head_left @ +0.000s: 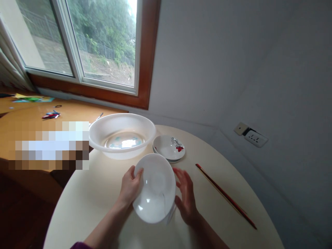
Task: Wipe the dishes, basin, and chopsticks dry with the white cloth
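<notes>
My left hand (pixel 131 186) grips the left rim of a plain white, shallow bowl (pixel 155 193), its thumb over the inner face. The bowl is tilted toward me above the table. At the right rim, my right hand (pixel 186 197) has its fingers apart and slightly blurred; whether they touch the rim is unclear. A pale, thin edge shows behind the bowl's lower right side, too blurred to name. Just beyond the bowl is a small stack of white dishes (pixel 166 147), the top one with a red and black flower pattern.
A translucent white basin (pixel 121 150) stands at the table's back left. Red-brown chopsticks (pixel 225 195) lie on the right of the round cream table (pixel 98 214). A wooden desk (pixel 72 109) with pens (pixel 52 114) adjoins at left. Behind are a window and a wall with a socket (pixel 256 138).
</notes>
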Motion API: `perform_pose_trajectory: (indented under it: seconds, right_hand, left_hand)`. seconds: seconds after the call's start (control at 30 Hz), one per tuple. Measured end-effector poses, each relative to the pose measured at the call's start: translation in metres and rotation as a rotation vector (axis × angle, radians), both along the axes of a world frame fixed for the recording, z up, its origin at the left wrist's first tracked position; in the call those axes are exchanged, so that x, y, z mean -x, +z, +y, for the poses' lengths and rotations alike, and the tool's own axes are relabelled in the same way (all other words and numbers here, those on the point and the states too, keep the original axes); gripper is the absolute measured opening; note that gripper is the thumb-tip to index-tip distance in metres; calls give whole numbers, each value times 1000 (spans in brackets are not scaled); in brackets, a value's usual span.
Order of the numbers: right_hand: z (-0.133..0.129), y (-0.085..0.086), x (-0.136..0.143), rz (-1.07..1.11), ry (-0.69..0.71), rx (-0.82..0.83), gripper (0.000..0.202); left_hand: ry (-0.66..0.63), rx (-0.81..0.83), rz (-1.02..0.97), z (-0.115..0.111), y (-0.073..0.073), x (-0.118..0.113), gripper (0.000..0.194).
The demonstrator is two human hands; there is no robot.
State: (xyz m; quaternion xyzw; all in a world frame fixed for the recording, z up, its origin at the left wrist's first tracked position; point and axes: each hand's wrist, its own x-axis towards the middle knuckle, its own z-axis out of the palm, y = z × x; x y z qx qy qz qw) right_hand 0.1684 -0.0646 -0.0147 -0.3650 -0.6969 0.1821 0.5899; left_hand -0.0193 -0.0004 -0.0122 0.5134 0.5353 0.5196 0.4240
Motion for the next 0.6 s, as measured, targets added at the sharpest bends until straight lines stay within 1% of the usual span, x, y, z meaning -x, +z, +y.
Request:
perform_pose_trajectory:
  seconds: [0.1, 0.17, 0.23, 0.4, 0.5, 0.6]
  right_hand:
    - [-3, 9, 1, -280, 34, -230, 74]
    - [-3, 12, 3, -358, 24, -294, 85]
    - [-2, 15, 3, -372, 7, -300, 86]
    - [-4, 17, 4, -407, 13, -298, 64]
    - [-7, 17, 4, -428, 5, -321, 46]
    - [-8, 16, 4, -450, -30, -318, 31]
  left_hand:
    - [24, 6, 7, 0, -1, 2, 31]
    - [35, 3, 5, 0, -2, 3, 32]
    - [42, -9, 6, 0, -2, 4, 31]
    - [40, -30, 5, 0, 0, 4, 32]
    - [47, -13, -53, 1, 0, 5, 36]
    - [86, 27, -123, 1, 3, 7, 38]
